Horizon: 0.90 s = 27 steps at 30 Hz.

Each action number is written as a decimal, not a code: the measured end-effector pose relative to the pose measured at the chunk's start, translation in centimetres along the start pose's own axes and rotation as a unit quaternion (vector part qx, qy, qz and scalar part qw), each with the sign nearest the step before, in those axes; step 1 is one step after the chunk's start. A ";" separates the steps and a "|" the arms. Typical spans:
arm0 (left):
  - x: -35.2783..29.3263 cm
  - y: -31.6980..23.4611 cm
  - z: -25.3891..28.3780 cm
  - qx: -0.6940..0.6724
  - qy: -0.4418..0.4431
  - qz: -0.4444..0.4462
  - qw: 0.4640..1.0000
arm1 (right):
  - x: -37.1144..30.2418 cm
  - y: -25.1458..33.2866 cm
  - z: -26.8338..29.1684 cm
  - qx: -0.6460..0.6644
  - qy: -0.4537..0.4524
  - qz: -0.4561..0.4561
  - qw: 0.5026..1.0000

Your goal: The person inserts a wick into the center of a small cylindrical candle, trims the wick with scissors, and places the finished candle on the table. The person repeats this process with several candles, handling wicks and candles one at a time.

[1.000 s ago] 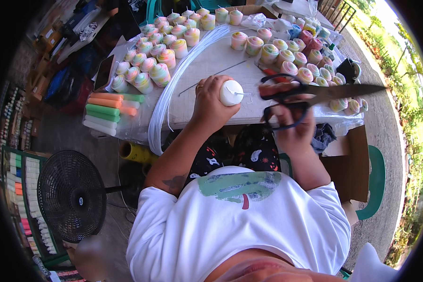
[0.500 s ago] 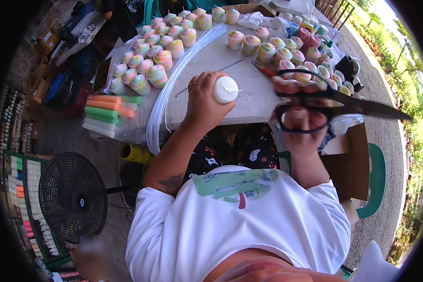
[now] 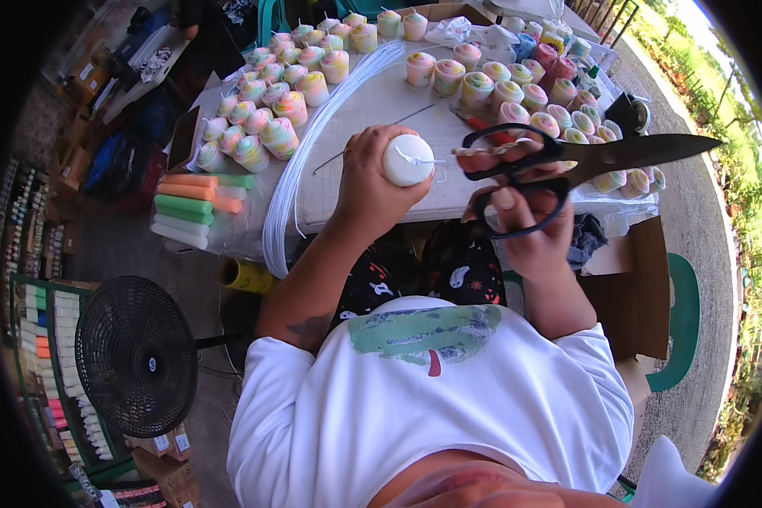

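In the upper centre of the frame, the left hand [image 3: 374, 173] had its grip wrapped around a round white wax candle [image 3: 405, 162]. The right hand [image 3: 527, 206], right of centre, gripped large black-handled metal scissors [image 3: 639, 155] pointing rightward.

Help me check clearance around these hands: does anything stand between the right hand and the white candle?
Nothing visible does: just a gap over the tabletop separates the right hand, which holds scissors, from the white candle in the left hand. Only the candle's own wick juts into that gap.
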<state>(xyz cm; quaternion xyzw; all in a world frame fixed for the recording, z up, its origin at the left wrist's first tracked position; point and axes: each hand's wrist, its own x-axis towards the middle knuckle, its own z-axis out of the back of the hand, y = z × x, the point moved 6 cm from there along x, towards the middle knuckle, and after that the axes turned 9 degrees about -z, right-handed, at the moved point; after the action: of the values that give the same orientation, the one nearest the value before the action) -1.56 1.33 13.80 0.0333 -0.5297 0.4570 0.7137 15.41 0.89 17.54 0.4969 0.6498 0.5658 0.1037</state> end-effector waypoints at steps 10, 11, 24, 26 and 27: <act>-0.9 2.6 1.8 -0.041 -0.105 0.032 0.993 | -1.9 -5.1 5.1 -0.581 -0.013 -0.026 0.814; -1.0 2.4 1.9 -0.031 -0.107 0.023 0.993 | -1.5 -5.4 5.2 -0.588 -0.015 -0.017 0.809; -1.2 1.1 2.2 0.028 -0.098 -0.038 0.994 | -0.4 -4.0 3.0 -0.696 -0.017 0.013 0.718; -1.3 1.1 2.1 0.031 -0.097 -0.038 0.994 | -0.2 -3.6 2.6 -0.702 -0.016 -0.002 0.712; -1.3 1.2 2.0 0.028 -0.098 -0.036 0.994 | -0.1 -3.6 2.5 -0.706 -0.015 -0.009 0.708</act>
<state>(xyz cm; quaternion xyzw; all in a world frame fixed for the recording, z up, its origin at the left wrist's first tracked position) -3.85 0.19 13.10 0.1175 -0.5824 0.4402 0.6732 15.32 2.87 13.65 0.2811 0.0639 0.8508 0.4392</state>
